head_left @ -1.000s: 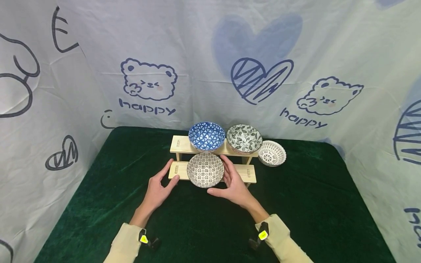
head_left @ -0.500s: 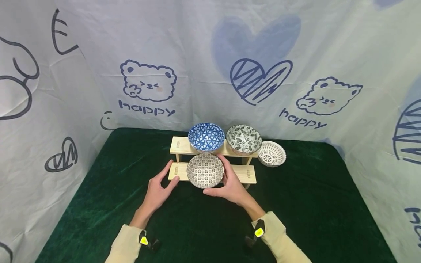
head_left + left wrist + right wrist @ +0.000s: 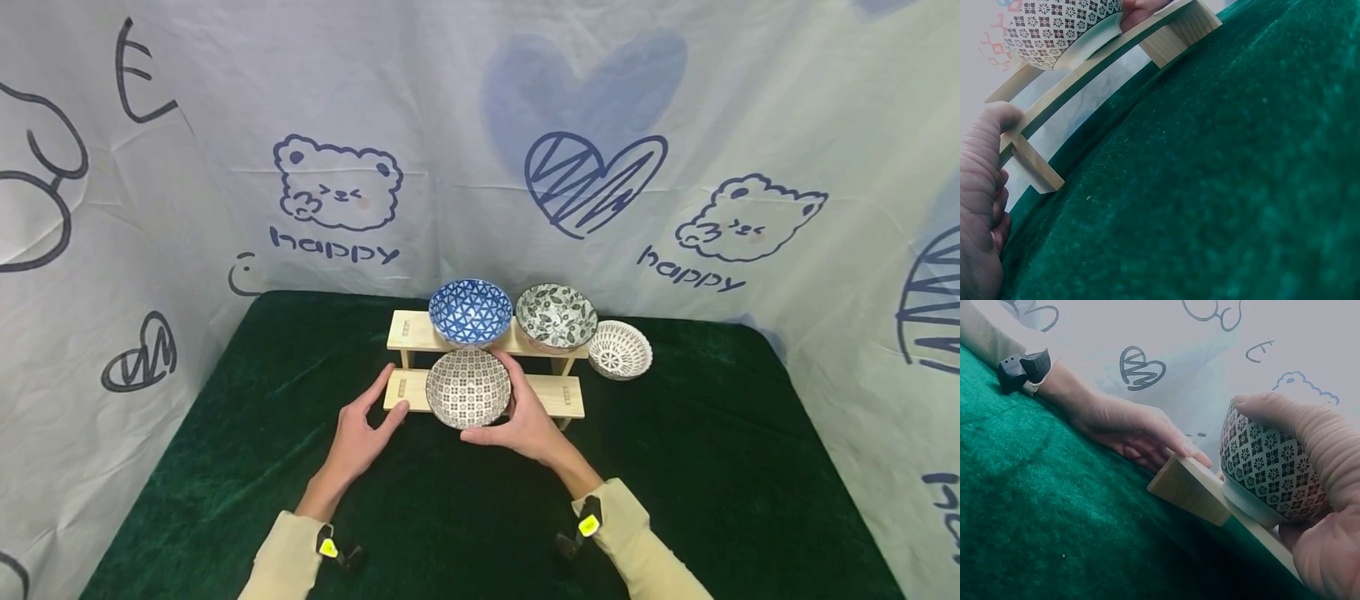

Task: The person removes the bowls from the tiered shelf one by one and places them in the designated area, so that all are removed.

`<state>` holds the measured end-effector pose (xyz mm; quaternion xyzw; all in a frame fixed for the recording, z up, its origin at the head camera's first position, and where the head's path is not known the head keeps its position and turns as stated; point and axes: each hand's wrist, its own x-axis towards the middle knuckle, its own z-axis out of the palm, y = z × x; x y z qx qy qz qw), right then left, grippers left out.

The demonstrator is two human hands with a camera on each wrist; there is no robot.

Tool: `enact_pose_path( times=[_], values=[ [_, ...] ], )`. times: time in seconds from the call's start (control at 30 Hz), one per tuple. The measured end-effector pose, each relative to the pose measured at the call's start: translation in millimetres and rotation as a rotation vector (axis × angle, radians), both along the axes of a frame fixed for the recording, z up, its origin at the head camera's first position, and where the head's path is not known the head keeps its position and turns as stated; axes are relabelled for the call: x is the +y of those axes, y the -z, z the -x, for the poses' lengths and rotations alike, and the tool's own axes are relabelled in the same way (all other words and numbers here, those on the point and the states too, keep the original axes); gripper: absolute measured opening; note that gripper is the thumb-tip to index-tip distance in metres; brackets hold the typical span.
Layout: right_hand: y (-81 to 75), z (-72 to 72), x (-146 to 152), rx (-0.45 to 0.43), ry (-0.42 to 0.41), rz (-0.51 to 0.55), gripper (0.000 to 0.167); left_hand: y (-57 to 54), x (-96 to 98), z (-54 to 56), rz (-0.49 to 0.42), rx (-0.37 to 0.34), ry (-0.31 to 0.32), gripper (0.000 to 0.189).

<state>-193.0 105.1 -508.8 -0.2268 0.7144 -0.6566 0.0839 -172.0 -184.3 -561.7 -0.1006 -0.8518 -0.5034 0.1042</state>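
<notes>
A bowl with a brown-and-white flower-tile pattern point(image 3: 468, 388) sits on the lower step of a two-level wooden stand point(image 3: 561, 393). My right hand point(image 3: 528, 427) holds it from the right, thumb on the near side by the rim and fingers around the far side. In the right wrist view the bowl's pale foot point(image 3: 1250, 501) meets the plank. My left hand point(image 3: 358, 435) grips the left end of the lower step; the left wrist view shows its thumb point(image 3: 1004, 115) over the plank's edge and the other fingers below.
On the upper step stand a blue triangle-patterned bowl point(image 3: 471, 312) and a green leaf-patterned bowl point(image 3: 557, 316). A smaller white ribbed bowl point(image 3: 621, 350) stands right of the stand on the green velvet cloth point(image 3: 705, 467). A printed white curtain point(image 3: 465, 217) hangs close behind.
My right hand has moved slightly left and closed around the patterned bowl, its thumb sliding along the near rim. The left hand and the bowls have stayed in place.
</notes>
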Motion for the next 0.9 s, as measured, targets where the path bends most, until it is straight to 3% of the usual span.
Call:
enact_pose_path(
  times=[0.33,0.9],
  values=[
    [-2.6,-5.3,-1.2,-0.001,0.056,0.001,0.116,0.2,0.0,-0.7,-0.008,-0.010,0.000,0.070],
    [-2.2,-8.0,-3.4,0.002,0.038,0.077,0.115,-0.1,-0.3,-1.2,-0.005,-0.023,-0.001,0.069]
  ],
)
